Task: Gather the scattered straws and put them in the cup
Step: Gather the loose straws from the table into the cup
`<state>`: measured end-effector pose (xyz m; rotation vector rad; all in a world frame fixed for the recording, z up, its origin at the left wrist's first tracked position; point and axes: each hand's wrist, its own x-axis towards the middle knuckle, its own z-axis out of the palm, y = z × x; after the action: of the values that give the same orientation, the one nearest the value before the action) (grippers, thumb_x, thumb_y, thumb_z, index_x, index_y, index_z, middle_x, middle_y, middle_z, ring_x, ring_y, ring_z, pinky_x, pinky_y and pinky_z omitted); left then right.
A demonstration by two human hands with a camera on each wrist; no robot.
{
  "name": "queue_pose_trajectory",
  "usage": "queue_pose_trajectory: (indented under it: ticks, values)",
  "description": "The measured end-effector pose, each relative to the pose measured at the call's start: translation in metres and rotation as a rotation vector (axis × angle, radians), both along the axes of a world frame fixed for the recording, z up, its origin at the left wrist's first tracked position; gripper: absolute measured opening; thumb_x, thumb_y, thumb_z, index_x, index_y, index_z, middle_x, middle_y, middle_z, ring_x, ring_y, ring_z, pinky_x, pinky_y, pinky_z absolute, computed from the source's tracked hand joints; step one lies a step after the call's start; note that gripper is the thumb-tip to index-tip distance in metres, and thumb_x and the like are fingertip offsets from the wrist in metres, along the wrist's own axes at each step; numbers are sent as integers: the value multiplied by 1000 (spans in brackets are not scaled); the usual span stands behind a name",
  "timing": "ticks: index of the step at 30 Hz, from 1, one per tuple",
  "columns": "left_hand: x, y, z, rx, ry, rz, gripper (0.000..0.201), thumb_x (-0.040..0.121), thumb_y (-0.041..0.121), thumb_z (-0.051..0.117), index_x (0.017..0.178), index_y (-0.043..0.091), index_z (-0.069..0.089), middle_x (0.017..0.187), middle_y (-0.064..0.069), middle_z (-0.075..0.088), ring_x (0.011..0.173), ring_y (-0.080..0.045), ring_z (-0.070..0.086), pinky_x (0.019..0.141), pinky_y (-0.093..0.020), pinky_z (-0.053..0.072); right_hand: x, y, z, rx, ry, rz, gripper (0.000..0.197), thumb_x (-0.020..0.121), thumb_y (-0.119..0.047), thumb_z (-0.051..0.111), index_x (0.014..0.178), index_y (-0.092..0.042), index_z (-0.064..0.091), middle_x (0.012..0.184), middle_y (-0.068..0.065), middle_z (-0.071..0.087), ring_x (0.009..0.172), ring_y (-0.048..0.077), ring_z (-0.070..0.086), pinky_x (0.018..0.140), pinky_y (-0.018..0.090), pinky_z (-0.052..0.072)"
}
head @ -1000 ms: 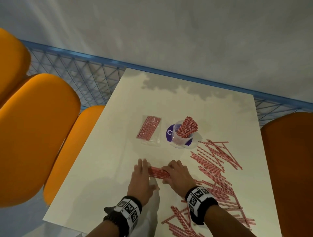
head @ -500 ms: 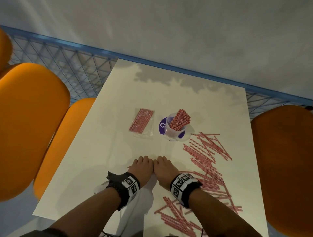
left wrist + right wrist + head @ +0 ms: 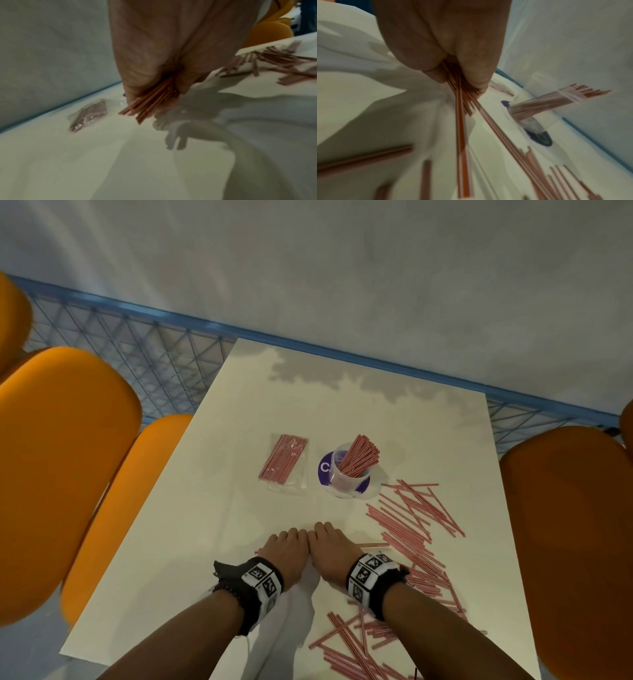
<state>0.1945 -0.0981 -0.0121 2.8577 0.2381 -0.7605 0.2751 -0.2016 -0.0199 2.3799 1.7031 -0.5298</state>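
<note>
My left hand [image 3: 287, 546] and right hand [image 3: 330, 544] sit side by side near the table's front, both curled round one bundle of red-and-white straws. The bundle's left end [image 3: 149, 106] pokes out below my left fingers; its right end [image 3: 462, 121] fans out of my right fist, and a few tips [image 3: 371, 545] show beside that hand. The clear cup [image 3: 349, 474] stands beyond the hands on a purple disc, holding several straws that lean right. Loose straws [image 3: 411, 518] lie scattered to the right and front right.
A sealed clear packet of straws [image 3: 284, 462] lies left of the cup. The white table [image 3: 191, 559] is bordered by orange chairs [image 3: 58, 467] on the left and another [image 3: 568, 535] on the right. A blue mesh fence and grey wall lie beyond.
My hands came together from flat on either side of the bundle and closed round it. The view has shifted slightly; the cup and packet have stayed put.
</note>
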Motion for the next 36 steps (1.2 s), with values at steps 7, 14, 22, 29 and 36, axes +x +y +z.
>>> queue_pose_trajectory:
  ticks: [7, 14, 22, 29, 36]
  values:
    - [27, 6, 37, -217, 135, 134, 30, 90, 13, 47, 120, 9, 50, 122, -13, 57, 108, -31, 59, 90, -37, 48, 16, -1, 39, 48, 62, -98, 24, 89, -29, 49, 102, -9, 52, 94, 13, 65, 82, 33, 60, 72, 39, 40]
    - [24, 11, 79, -308, -89, 229, 30, 84, 30, 65, 108, 16, 54, 107, -4, 64, 91, -22, 61, 79, -34, 51, 33, -7, 81, 3, 77, -228, 24, 91, -27, 50, 87, -9, 65, 76, 7, 61, 62, 23, 53, 57, 29, 40]
    - [-3, 42, 154, -785, -604, 551, 43, 77, 59, 61, 106, 28, 59, 98, 13, 67, 90, 4, 62, 80, -23, 48, 72, -24, 173, 891, 1157, -993, 56, 89, -47, 61, 47, -18, 38, 48, -1, 23, 42, 15, 19, 43, 27, 19]
    - [14, -29, 151, -1226, -262, 317, 35, 100, 36, 43, 81, 15, 63, 70, 1, 65, 61, -10, 58, 61, -22, 45, 47, -4, 196, 1054, 1730, -946, 58, 93, -46, 55, 62, -18, 16, 48, 2, 11, 37, 14, 17, 40, 28, 22]
    - [-12, -15, 139, -1293, -143, 487, 46, 95, 54, 42, 62, 24, 49, 55, 4, 32, 49, -12, 27, 50, -22, 29, 74, -24, 209, 1323, 1774, -1081, 52, 92, -43, 56, 55, -20, 27, 45, -5, 19, 38, 9, 20, 42, 24, 24]
